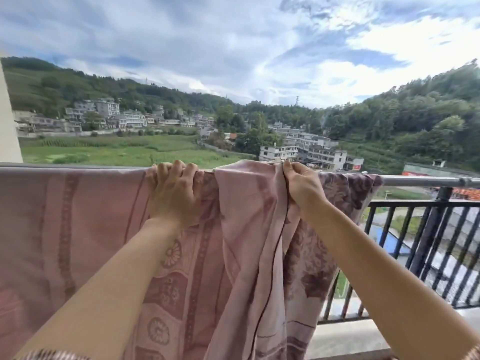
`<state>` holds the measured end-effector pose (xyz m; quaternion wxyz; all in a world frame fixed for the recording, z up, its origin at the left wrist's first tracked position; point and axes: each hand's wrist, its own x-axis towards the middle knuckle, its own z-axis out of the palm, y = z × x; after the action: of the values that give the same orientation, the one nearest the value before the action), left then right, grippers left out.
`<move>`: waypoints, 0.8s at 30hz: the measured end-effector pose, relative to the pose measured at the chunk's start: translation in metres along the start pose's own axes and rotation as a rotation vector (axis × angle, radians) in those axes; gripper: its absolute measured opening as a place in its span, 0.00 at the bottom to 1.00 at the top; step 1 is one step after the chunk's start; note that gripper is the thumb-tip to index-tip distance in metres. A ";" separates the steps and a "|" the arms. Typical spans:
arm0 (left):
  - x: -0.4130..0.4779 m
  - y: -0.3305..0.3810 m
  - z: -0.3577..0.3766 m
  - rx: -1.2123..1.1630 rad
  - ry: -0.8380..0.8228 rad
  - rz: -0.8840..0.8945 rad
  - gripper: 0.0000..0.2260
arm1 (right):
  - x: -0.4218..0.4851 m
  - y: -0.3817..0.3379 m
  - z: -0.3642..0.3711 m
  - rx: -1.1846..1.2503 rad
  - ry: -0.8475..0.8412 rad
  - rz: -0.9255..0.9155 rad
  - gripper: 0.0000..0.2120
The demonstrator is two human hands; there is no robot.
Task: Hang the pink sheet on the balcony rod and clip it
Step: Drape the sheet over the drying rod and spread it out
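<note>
Already the pink sheet (78,216) is draped over the balcony rod (420,181), filling the left and centre of the frame. Its left stretch is spread flat; the part right of centre is bunched in hanging folds, and the sheet's right end is seen just short of the rod's bare section at right.

The left hand (174,193) is clamped over cloth and rod together at centre. The right hand (302,185) is pinched on a fold at the rod's top edge, close beside the left.

No clip is seen anywhere. Judged: hanging mostly done; spreading of the bunched part and clipping remain.

No work surface is present. A black railing (415,229) stands at lower right, the balcony floor (345,339) below it; fields, houses and wooded hills lie beyond under a cloudy sky.
</note>
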<state>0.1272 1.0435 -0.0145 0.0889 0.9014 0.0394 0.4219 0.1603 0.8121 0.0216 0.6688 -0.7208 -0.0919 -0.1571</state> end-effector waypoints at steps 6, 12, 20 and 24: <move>0.002 0.029 0.005 0.145 0.017 -0.212 0.17 | 0.065 -0.009 -0.118 -0.365 0.147 -0.159 0.11; 0.008 0.058 0.004 0.199 0.059 -0.386 0.14 | 0.108 0.015 -0.239 -0.663 0.343 -0.089 0.13; 0.025 0.112 0.016 0.197 0.080 -0.578 0.18 | 0.127 0.058 -0.340 -0.561 0.493 0.086 0.19; 0.024 0.219 0.063 -0.005 0.097 -0.159 0.13 | 0.127 0.064 -0.341 -0.508 0.259 -0.003 0.24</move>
<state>0.1905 0.8247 0.0064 0.1221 0.8738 0.1139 0.4567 0.2659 0.4582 0.0249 0.4726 -0.8392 0.0358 -0.2668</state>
